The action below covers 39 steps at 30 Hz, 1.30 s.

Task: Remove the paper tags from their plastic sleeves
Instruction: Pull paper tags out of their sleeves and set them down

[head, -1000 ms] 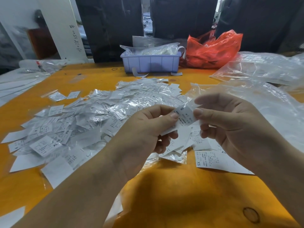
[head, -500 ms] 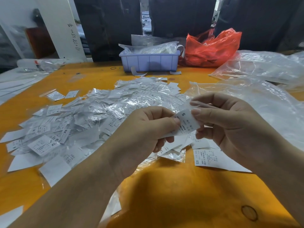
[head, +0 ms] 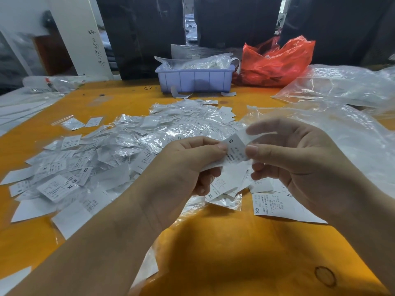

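A small white paper tag marked "S" (head: 235,149), in a clear plastic sleeve, is held above the orange table (head: 245,248). My left hand (head: 183,167) pinches its left edge between thumb and fingers. My right hand (head: 299,161) pinches the right edge, thumb in front and index finger raised behind the sleeve's top. A wide heap of sleeved tags (head: 119,154) covers the table to the left and behind my hands. Loose paper tags (head: 275,205), one marked "XS", lie under my right hand.
A lilac plastic bin (head: 194,79) with bagged items stands at the back centre, a red plastic bag (head: 275,60) beside it. Large clear plastic bags (head: 342,116) spread over the right side. White sheets (head: 19,110) lie at the far left.
Both hands have stayed together on the "S" tag. My right index finger has lifted up behind the sleeve's top edge, and the tag sits slightly more upright between the thumbs.
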Motion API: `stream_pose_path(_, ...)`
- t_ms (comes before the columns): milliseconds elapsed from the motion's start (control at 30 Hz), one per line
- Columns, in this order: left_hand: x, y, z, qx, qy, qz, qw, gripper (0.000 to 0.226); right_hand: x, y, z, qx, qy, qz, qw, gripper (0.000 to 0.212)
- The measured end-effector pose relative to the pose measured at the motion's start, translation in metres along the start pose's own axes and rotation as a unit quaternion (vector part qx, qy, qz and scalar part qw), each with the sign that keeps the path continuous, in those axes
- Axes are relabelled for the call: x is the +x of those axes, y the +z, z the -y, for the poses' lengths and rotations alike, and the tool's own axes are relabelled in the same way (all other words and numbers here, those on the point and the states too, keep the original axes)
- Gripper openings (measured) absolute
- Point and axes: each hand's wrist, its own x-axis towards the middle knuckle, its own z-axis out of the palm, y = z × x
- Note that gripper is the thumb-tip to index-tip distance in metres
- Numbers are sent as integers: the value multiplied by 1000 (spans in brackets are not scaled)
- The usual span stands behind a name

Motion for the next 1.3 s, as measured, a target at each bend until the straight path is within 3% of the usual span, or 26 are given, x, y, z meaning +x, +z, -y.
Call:
stream_pose_path(233, 0, 2, 3, 3, -1, -2, 1000, 16, -1, 1, 0, -3, -15, -29, 999, 43)
stream_pose_path(433, -3, 0, 1, 69, 4, 39, 997, 10, 0, 2, -2, -9, -22, -39, 999, 48)
stream_pose_path(567, -4, 1, 0, 89, 30, 41, 995, 12, 1, 1, -3, -23, -9, -24, 999, 39)
stream_pose_path(700, -4, 1, 0, 75, 51, 18, 996, 20, 2, -1, -4, -29, 16, 17, 999, 13)
stream_pose_path(967, -4, 2, 1, 86, 48, -1, 995, 15, 3, -1, -8, 4, 45, 26, 999, 8)
stream_pose_path(1300, -7, 7, -1, 103, 49, 47, 992, 12, 4, -1, -10, 5, 57, 42, 997, 13)
